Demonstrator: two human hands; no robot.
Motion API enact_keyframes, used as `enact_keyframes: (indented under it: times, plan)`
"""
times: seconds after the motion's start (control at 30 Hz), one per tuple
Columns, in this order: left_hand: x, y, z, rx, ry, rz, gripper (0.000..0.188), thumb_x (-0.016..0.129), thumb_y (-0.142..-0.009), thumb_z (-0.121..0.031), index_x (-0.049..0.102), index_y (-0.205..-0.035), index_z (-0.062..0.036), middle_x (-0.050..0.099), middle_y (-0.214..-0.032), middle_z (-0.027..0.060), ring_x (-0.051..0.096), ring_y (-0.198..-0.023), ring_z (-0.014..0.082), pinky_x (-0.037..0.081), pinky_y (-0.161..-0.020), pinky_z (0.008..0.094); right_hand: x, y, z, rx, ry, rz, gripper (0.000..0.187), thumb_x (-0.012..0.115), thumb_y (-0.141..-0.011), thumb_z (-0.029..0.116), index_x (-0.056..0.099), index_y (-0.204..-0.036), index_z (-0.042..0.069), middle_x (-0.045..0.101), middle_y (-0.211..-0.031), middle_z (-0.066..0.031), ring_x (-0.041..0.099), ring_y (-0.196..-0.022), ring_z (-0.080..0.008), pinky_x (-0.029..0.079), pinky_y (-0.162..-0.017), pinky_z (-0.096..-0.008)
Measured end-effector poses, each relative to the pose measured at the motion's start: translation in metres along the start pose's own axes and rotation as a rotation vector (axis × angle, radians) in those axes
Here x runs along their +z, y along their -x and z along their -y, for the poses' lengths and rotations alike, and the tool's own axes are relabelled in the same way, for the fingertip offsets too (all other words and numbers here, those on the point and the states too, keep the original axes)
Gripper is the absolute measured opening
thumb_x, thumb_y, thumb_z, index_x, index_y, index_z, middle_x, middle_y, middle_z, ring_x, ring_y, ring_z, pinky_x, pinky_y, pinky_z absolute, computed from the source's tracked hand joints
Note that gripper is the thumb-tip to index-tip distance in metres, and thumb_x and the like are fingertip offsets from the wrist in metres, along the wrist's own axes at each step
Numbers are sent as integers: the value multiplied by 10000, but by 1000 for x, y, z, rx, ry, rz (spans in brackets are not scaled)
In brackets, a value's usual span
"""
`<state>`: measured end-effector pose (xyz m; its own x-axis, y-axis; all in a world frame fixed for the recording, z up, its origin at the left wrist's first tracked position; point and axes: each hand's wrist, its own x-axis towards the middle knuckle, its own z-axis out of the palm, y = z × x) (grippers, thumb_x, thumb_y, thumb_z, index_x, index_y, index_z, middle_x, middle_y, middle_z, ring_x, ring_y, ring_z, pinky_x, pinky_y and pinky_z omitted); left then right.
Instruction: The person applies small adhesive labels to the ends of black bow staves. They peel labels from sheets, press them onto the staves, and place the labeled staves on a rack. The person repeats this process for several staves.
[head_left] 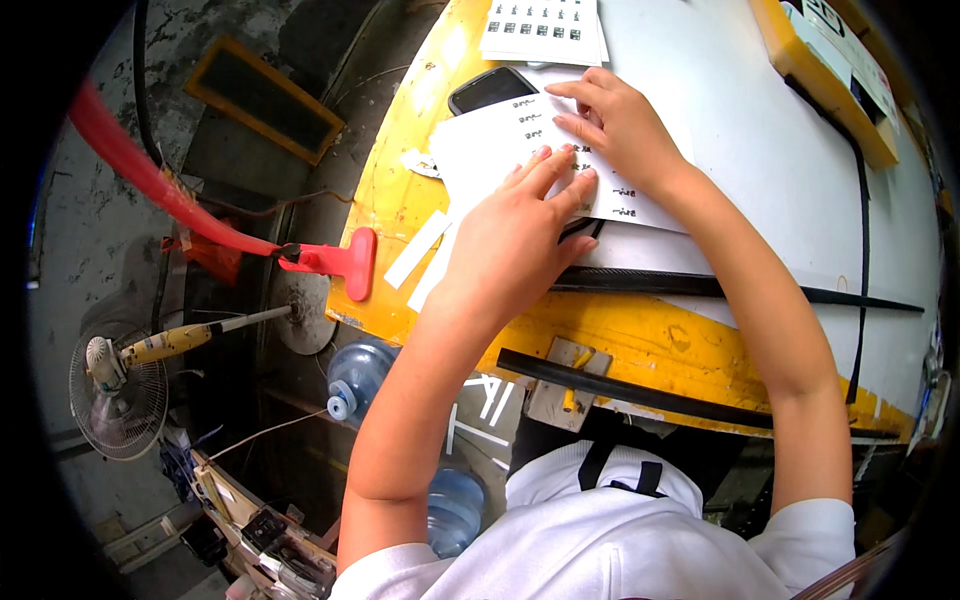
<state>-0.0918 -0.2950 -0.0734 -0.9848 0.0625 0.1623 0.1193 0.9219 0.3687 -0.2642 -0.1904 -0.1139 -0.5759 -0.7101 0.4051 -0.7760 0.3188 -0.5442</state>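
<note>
A white sheet (470, 165) with rows of small black printed marks lies on the table. My left hand (525, 225) rests on it, palm down, with its fingers stretched out over the print. Beside the sheet's far edge, my right hand (610, 125) touches the paper with its fingertips; its thumb and index finger are apart. Partly under the sheet's far left corner is a dark phone (490, 90). A long black strip (650, 283) runs across the table on the near side of my hands, and part of a black loop shows beside my left fingers.
More printed sheets (540, 30) lie at the far side. White paper strips (415, 250) sit near the yellow table edge (385, 200). A red T-shaped handle (355, 263) juts over that edge. Left below stand a fan (118, 395) and blue water jugs (362, 375). A yellow-sided box (830, 80) is far right.
</note>
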Motion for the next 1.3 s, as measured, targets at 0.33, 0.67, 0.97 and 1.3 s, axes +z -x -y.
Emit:
enact_keyframes:
  times: [0.33,0.67,0.97,1.3]
  plan:
    - [-1,0,1,3,28,-7,487,680,-841,-220,548,-1300,-126,482,-1380,109,431,-1303,297,428,-1010,390,1,-12,-8,-36,-38,-41,88,652,-855,174,648,-936,139,604,-929,-13,621,-768,-186,505,-692,-324]
    - [0,-1,2,30,-7,-34,459,671,-851,-226,564,-1288,-138,495,-1376,97,464,-1274,301,446,-990,392,-37,-4,-11,270,-751,-218,153,600,-937,205,639,-1010,76,635,-842,-17,566,-692,-62,460,-603,-207]
    - [10,4,17,203,-78,-151,377,565,-933,-280,578,-1292,-168,480,-1407,69,369,-1359,250,292,-1138,392,-101,59,60,417,-517,-372,165,614,-901,153,578,-1019,44,573,-850,-21,519,-711,-81,444,-662,-218]
    - [-44,90,-17,18,391,-70,404,747,-781,-159,645,-1161,-69,636,-1107,71,593,-934,168,448,-732,267,-142,209,94,680,-721,-224,99,604,-873,63,605,-969,37,600,-854,-49,521,-642,-70,439,-601,-201]
